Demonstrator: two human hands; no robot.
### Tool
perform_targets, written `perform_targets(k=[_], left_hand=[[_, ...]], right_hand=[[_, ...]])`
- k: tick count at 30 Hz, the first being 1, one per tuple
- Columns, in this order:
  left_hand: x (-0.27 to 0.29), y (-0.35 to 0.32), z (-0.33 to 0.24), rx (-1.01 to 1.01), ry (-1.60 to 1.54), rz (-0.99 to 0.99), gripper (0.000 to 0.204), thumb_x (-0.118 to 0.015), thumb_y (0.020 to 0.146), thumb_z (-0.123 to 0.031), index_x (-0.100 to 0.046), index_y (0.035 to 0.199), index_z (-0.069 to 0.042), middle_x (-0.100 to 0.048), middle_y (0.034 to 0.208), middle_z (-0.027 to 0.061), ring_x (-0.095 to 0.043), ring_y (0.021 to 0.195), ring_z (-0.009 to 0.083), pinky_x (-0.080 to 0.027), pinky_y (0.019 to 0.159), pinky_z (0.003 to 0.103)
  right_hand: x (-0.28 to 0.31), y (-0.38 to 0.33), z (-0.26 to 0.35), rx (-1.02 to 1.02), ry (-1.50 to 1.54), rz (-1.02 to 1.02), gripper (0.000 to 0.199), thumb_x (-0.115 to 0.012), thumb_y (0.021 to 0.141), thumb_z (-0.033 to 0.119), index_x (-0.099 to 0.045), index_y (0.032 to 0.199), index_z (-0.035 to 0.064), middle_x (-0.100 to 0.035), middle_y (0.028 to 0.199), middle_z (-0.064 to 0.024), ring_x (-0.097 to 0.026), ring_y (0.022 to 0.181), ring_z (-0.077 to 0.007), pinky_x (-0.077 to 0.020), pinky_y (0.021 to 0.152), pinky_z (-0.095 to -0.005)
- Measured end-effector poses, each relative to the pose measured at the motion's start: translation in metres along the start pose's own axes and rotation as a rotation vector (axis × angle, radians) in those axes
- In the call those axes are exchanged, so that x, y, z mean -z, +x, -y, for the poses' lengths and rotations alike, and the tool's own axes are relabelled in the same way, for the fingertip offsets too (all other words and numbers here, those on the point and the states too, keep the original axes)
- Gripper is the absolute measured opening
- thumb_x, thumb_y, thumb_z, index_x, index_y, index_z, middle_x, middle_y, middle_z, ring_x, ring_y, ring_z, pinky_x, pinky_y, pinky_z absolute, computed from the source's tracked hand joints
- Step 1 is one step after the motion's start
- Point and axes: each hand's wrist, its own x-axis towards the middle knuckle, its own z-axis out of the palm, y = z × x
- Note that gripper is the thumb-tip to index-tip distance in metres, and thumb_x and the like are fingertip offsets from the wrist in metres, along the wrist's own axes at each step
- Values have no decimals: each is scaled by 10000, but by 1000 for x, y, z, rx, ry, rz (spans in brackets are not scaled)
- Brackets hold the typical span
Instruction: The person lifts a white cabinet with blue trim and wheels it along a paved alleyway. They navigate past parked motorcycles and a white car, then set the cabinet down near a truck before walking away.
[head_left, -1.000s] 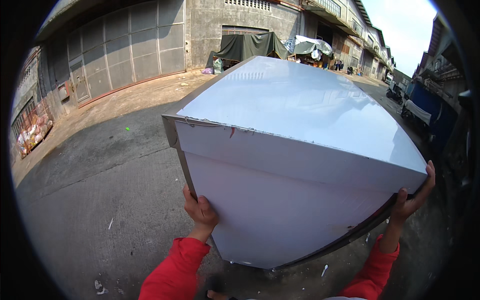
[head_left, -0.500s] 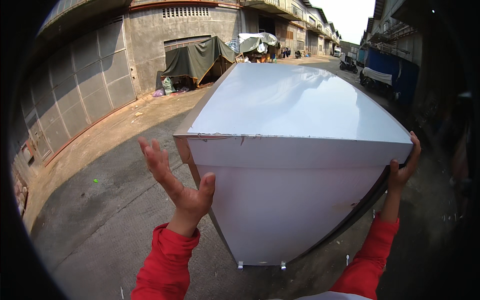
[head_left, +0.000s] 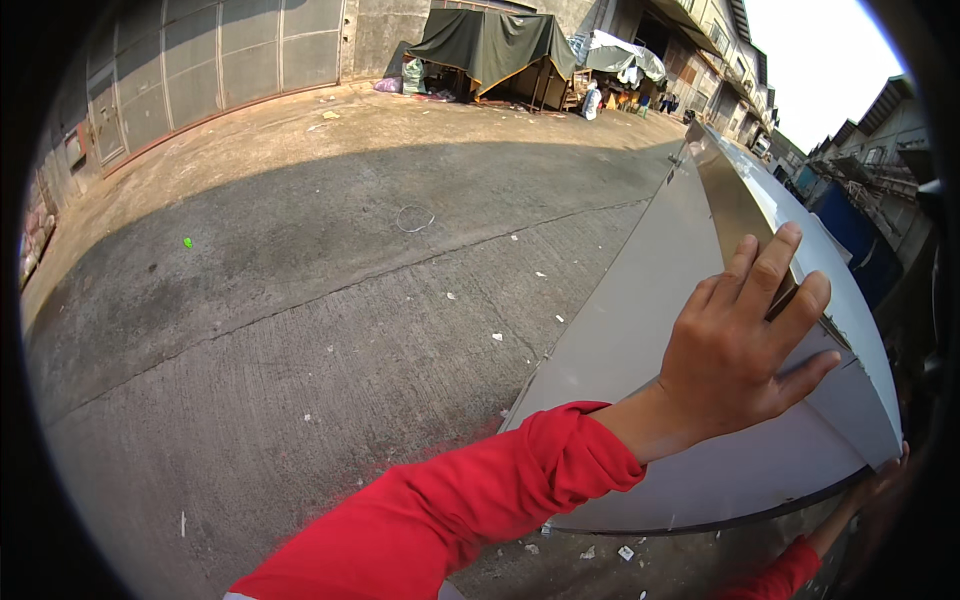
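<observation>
Head view: we see a large white sheet-metal cabinet (head_left: 720, 400), box-shaped with a folded bright edge, filling the right side, its far end pointing down the street. Our left hand (head_left: 735, 350) lies flat on its upper corner, fingers spread and extended, pressing rather than gripping, probably to steady it. Our right hand (head_left: 885, 475), at the near right rim, seems to curl under the lower edge; whether it grips is unclear, too dark. No open container in sight; the cabinet's interior is hidden. Grey concrete pavement (head_left: 300, 330) lies left, a dark tarpaulin stall (head_left: 490, 45) far.
</observation>
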Motion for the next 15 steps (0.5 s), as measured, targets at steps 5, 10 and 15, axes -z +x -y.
perform_targets(k=[5, 10, 15], left_hand=[[-57, 9, 133, 81, -63, 34, 532, -640, 905, -537, -581, 1263, -149, -513, 1419, 244, -593, 1173, 484, -509, 861, 482], [-143, 15, 268, 93, -125, 10, 560, -655, 881, -544, -575, 1266, -146, -534, 1380, 226, -600, 1157, 472, -506, 832, 492], [-242, 21, 395, 79, -140, -31, 579, -722, 819, -525, -572, 1228, -144, -555, 1320, 206, -622, 1100, 429, -507, 814, 495]], right_hand=[[-152, 14, 13, -169, -228, -184, 678, -310, 1088, 525, -525, 1426, -22, -524, 1450, -174, -515, 1311, -292, -393, 1116, -418], [-224, 54, -67, -485, 154, 2, 591, -332, 1082, 454, -473, 1504, 66, -523, 1469, -104, -537, 1286, -270, -394, 1123, -417], [-365, 59, -126, -625, 153, -53, 547, -388, 1082, 424, -592, 1381, 15, -635, 1316, -90, -593, 1196, -240, -438, 1062, -381]])
